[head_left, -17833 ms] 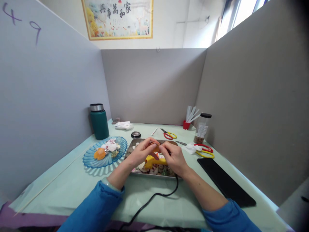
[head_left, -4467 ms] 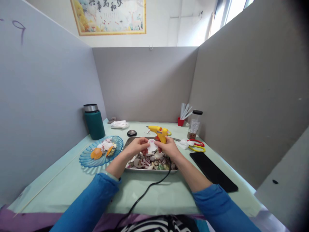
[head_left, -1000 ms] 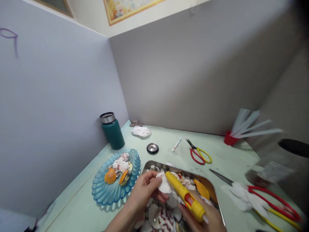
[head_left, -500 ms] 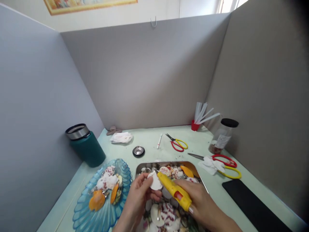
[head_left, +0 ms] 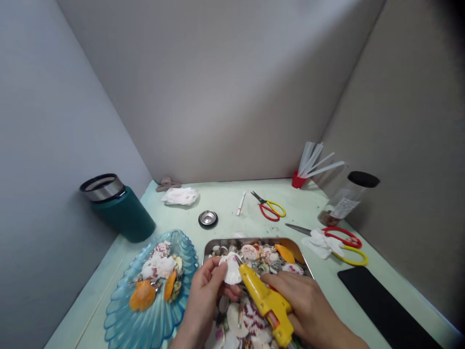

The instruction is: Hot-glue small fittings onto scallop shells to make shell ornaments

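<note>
Left hand [head_left: 209, 286] pinches a white shell [head_left: 233, 272] over the metal tray [head_left: 297, 248]; right hand [head_left: 300, 295] wrapped round a yellow glue gun [head_left: 264, 298], nozzle [head_left: 238, 261] at the shell's far right edge, contact uncertain. Left of the tray, a blue plate [head_left: 121, 317] bears a shell cluster [head_left: 160, 266], joined or merely piled, can't tell. My reading: partway along; held shell not yet placed, plenty of loose shells [head_left: 254, 317] left in the tray.

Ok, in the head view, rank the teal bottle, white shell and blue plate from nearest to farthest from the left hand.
From the left hand:
1. White shell: in its grip.
2. Blue plate: to its left.
3. Teal bottle: farther left, beyond the plate.
</note>
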### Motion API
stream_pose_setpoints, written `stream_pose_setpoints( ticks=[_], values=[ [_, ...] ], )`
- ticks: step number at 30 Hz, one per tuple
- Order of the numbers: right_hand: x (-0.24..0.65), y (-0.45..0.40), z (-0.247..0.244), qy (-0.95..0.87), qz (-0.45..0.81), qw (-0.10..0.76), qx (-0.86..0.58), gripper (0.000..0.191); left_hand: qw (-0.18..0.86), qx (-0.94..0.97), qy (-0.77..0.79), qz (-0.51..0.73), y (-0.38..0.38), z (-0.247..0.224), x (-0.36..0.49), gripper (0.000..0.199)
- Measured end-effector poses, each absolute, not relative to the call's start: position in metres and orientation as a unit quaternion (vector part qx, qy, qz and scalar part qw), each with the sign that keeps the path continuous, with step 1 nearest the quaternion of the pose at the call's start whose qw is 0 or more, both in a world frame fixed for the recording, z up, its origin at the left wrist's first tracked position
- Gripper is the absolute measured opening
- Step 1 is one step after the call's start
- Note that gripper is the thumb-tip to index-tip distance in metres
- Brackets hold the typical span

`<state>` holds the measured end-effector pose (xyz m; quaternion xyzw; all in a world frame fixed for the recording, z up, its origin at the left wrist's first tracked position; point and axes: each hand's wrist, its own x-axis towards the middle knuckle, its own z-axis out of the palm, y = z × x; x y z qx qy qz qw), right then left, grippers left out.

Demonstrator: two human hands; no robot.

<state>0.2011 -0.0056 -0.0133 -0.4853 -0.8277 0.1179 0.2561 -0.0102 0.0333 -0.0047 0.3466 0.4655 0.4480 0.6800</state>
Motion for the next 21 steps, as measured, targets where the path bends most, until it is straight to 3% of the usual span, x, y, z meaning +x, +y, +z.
stream_pose_setpoints(
  ticks=[4,11,16,21],
  values=[
    [0.208,-0.008,-0.011,-0.806,0.196,0.266,-0.491,0.026,0.678,0.344,0.461,0.457,0.032,-0.004,-0.011,0.03],
    [0.217,-0.02,-0.001,-0.739,0.273,0.368,-0.495,0.025,0.648,0.372,0.473,0.468,0.032,-0.004,-0.01,0.029],
    [0.211,-0.024,-0.004,-0.775,0.286,0.327,-0.459,0.025,0.679,0.394,0.468,0.406,0.03,-0.006,-0.01,0.034],
    [0.212,-0.022,-0.006,-0.796,0.257,0.273,-0.474,0.023,0.686,0.369,0.464,0.422,0.03,-0.008,-0.013,0.039]
  ],
)
